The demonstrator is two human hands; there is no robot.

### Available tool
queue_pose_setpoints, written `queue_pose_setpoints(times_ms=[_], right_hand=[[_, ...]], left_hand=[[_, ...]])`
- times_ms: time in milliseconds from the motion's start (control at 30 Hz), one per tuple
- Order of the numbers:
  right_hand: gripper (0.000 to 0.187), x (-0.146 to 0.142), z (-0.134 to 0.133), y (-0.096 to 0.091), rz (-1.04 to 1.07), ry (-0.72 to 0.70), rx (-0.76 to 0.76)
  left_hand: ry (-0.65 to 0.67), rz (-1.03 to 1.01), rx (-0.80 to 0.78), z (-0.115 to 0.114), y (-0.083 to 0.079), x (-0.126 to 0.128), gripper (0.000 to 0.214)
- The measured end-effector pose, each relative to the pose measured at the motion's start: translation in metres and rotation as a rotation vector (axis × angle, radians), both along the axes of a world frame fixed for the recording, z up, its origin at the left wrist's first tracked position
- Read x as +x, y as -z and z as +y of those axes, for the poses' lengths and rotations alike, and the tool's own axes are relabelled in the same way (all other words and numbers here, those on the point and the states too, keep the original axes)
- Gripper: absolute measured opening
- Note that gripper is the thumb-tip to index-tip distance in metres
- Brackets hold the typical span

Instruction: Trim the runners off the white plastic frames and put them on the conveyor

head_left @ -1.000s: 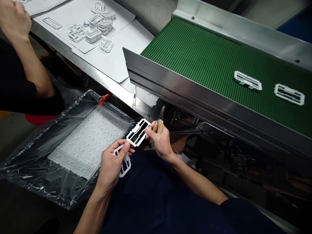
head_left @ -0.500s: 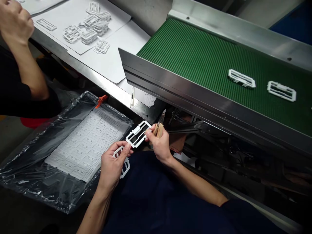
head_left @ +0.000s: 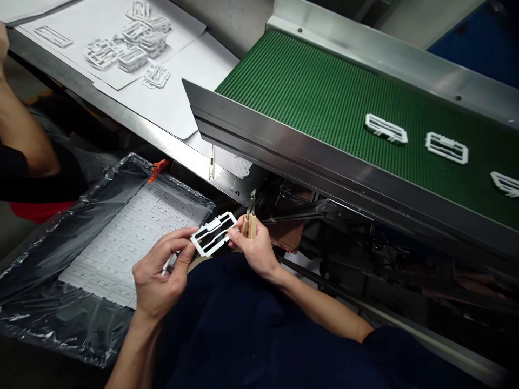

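My left hand [head_left: 159, 275] is closed round a white plastic frame part, of which only an edge shows under the palm, and its fingertips touch a second white frame part [head_left: 214, 234]. My right hand [head_left: 252, 247] pinches the other end of that second frame and also grips small cutters [head_left: 250, 215] with tan handles, blades pointing up. Both hands hover above my lap, beside a tray [head_left: 44, 302] lined with black plastic film. Rows of white frame parts [head_left: 125, 237] lie flat in the tray.
A green conveyor belt [head_left: 308, 92] with steel side rails runs at upper right, carrying three white frames [head_left: 386, 128]. A steel table [head_left: 133, 121] at upper left holds paper sheets and a heap of white frames [head_left: 133, 43]. Another person's arm [head_left: 20, 135] is at left.
My left hand turned and closed over its frame, hiding most of it. Both hands shifted left and slightly down. The frames on the belt moved left, and a third one came into view.
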State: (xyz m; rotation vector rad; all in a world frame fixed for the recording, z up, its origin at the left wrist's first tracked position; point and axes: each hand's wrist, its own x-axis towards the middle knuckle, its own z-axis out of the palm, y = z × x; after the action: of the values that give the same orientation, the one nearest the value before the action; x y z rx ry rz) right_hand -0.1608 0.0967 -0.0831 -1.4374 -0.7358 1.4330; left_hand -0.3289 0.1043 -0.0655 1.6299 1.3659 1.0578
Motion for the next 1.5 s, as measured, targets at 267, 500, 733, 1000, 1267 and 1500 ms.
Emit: queue_pose_setpoints(times_ms=[267,500,733,1000,1267,1500], right_hand=[[0.024,0.025,-0.022,-0.021,-0.300,-0.816,-0.168],[0.025,0.063,-0.015,-0.048,-0.676,-1.117,-0.060],[0.019,0.077,-0.010,-0.063,-0.706,-1.180,0.067],[0.033,0.106,0.003,-0.092,-1.026,-1.295,0.157],[0.022,0.103,0.013,-0.108,-1.174,-1.400,0.273],[0.016,0.101,0.016,-0.115,-1.271,-1.467,0.317]], left_hand=[[0.528,0.041,-0.280,0.018,-0.009,-0.033,0.014],[0.799,0.062,-0.426,0.024,-0.010,-0.014,0.019],[0.947,0.078,-0.410,0.048,-0.038,0.002,0.014],[1.152,0.115,-0.419,0.061,-0.051,0.030,0.015],[1.282,0.179,-0.444,0.069,-0.051,0.043,0.017],[1.302,0.243,-0.431,0.068,-0.053,0.045,0.018]])
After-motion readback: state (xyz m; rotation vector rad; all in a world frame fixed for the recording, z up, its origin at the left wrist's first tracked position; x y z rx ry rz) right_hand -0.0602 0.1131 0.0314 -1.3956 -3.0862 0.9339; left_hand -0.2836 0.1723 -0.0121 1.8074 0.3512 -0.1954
